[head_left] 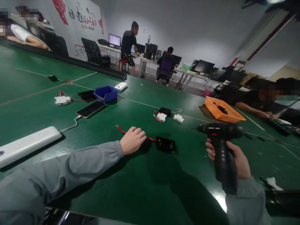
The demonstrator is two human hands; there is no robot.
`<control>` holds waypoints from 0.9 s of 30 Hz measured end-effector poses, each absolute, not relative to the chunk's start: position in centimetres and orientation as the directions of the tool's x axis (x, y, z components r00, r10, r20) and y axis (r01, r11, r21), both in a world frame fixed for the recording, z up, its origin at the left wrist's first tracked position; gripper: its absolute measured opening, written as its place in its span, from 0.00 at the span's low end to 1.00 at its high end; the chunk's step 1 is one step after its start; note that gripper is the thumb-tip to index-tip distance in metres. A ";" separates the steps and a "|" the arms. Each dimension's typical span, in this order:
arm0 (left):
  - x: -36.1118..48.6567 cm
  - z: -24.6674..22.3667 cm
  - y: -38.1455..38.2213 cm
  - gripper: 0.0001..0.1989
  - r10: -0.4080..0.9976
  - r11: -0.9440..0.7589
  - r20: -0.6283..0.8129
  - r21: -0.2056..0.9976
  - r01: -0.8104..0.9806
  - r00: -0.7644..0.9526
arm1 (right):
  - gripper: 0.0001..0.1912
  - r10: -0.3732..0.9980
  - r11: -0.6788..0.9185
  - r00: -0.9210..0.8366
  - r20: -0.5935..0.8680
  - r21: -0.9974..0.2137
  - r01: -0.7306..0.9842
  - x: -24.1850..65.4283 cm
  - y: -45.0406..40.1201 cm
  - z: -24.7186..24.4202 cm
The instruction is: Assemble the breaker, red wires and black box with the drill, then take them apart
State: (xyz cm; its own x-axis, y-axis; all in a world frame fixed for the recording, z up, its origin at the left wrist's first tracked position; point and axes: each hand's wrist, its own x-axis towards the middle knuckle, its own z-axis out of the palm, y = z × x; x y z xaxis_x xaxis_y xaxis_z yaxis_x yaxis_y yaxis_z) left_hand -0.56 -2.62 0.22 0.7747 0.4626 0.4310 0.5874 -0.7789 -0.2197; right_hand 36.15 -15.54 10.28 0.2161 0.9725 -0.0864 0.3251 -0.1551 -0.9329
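Observation:
My left hand (132, 140) is closed over a red cable (151, 138) on the green table. One end of the cable, with a metal lug, sticks out to the left of the fingers; the other runs right into a small black housing (165, 144) lying flat. My right hand (237, 157) grips a black power drill (222, 137) by its handle, raised at the right, its thin bit pointing left. Beyond the housing lie a white block with red wires (161, 117), a second white block (178, 118) and a black part (165, 111).
At the left are a white power bank (30, 144), a phone (91, 109) on a cable, a blue bin (106, 93) and a wired white block (62, 100). An orange tray (222, 109) stands back right, near a person's hands (268, 115). Other people are farther back.

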 end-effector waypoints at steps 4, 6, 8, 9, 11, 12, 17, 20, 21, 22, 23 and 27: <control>-0.6 0.2 -2.5 0.08 0.472 -0.772 0.436 -0.214 0.598 0.766 | 0.31 0.975 -0.216 0.040 -0.220 -0.973 -0.087 32.4 -18.1 12.5; -0.5 0.3 -2.5 0.09 0.472 -0.774 0.439 -0.208 0.598 0.764 | 0.32 0.962 -0.274 -0.055 -0.269 -0.948 -0.160 31.4 -19.0 13.0; -0.5 0.3 -2.6 0.09 0.471 -0.778 0.437 -0.204 0.594 0.766 | 0.32 0.942 -0.329 -0.133 -0.308 -0.925 -0.189 30.6 -19.5 13.1; -0.5 0.4 -2.6 0.09 0.471 -0.778 0.435 -0.206 0.593 0.768 | 0.32 0.932 -0.351 -0.162 -0.323 -0.916 -0.195 30.3 -19.6 13.2; -0.6 0.4 -2.6 0.10 0.472 -0.779 0.426 -0.210 0.591 0.772 | 0.31 0.921 -0.376 -0.197 -0.337 -0.902 -0.213 29.7 -19.5 13.3; -0.6 0.4 -2.6 0.10 0.471 -0.780 0.422 -0.212 0.589 0.775 | 0.30 0.915 -0.386 -0.215 -0.341 -0.895 -0.224 29.4 -19.4 13.4; -0.7 0.3 -2.5 0.10 0.460 -0.783 0.420 -0.224 0.580 0.783 | 0.27 0.885 -0.448 -0.286 -0.368 -0.839 -0.307 28.3 -18.0 13.5; -0.6 0.1 -2.3 0.09 0.450 -0.780 0.435 -0.234 0.580 0.780 | 0.26 0.872 -0.478 -0.303 -0.385 -0.805 -0.353 28.0 -17.4 13.6; -0.6 0.0 -2.3 0.09 0.446 -0.780 0.441 -0.236 0.580 0.779 | 0.26 0.869 -0.485 -0.306 -0.390 -0.794 -0.366 28.0 -17.4 13.6; -0.6 -0.1 -2.3 0.08 0.444 -0.779 0.447 -0.236 0.581 0.777 | 0.26 0.868 -0.489 -0.305 -0.392 -0.785 -0.380 28.1 -17.3 13.6; -0.5 -0.1 -2.3 0.08 0.441 -0.780 0.452 -0.235 0.580 0.776 | 0.25 0.867 -0.490 -0.310 -0.390 -0.779 -0.391 28.1 -17.3 13.6; -0.5 -0.1 -2.3 0.08 0.435 -0.783 0.452 -0.237 0.575 0.779 | 0.26 0.869 -0.482 -0.333 -0.365 -0.778 -0.403 28.2 -17.5 13.6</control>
State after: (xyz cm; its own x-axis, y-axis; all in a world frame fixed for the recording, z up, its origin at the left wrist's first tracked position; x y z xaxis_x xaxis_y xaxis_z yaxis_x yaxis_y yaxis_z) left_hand -0.49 -2.30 -0.06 0.7788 0.4347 0.4522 0.5747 -0.7833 -0.2370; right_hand 28.18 -17.51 13.59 -0.3330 0.8692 -0.3655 -0.4035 -0.4817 -0.7779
